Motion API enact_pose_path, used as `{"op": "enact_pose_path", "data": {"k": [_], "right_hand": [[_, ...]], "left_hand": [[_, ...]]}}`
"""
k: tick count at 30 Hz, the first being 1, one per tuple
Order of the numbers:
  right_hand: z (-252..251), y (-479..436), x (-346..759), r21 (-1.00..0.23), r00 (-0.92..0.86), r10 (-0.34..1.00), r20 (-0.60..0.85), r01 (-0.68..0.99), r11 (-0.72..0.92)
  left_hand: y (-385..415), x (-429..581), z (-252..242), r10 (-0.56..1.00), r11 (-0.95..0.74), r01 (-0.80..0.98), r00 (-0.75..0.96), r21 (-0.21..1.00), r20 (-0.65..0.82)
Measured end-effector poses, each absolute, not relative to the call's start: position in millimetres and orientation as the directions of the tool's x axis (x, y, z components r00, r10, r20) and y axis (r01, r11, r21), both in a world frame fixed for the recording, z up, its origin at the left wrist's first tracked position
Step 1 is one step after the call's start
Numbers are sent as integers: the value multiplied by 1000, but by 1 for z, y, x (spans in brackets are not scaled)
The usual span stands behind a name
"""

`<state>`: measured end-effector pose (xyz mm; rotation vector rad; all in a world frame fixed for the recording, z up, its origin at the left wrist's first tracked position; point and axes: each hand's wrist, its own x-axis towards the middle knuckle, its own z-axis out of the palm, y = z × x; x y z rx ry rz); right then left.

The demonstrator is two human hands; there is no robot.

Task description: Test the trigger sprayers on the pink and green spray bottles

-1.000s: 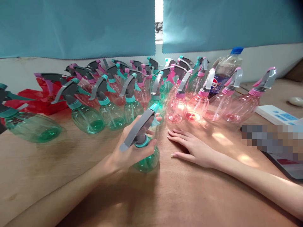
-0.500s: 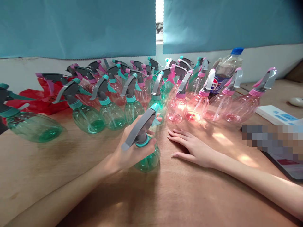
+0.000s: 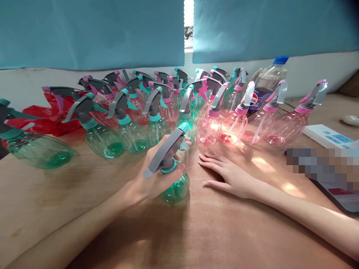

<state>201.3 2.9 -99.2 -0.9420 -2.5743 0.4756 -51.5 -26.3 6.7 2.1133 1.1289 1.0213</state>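
Note:
My left hand is closed around the neck of a green spray bottle with a grey and teal trigger head. The bottle stands upright on the wooden table, and its far side is hidden by my fingers. To the right, my right hand lies flat on the tabletop with its fingers spread, holding nothing. Just beyond it stand pink spray bottles in a row. Green spray bottles are lined up behind and to the left of my left hand.
Several more spray bottles crowd behind the front rows. A soda bottle with a blue cap rises at the back right. Red plastic lies back left. A white power strip and a partly pixelated dark device lie on the right.

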Motion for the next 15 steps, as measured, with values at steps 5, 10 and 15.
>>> {"op": "enact_pose_path", "data": {"k": [5, 10, 15], "right_hand": [[-99, 3, 201, -437, -709, 669, 225, 540, 719], [-97, 3, 201, -436, -713, 669, 212, 544, 717], [-98, 3, 201, -441, -710, 664, 233, 531, 723]], "left_hand": [[-27, -50, 7, 881, -460, 412, 322, 786, 347], [-29, -49, 9, 852, -515, 415, 345, 750, 394], [-27, -52, 7, 825, -557, 393, 366, 732, 431]]}}
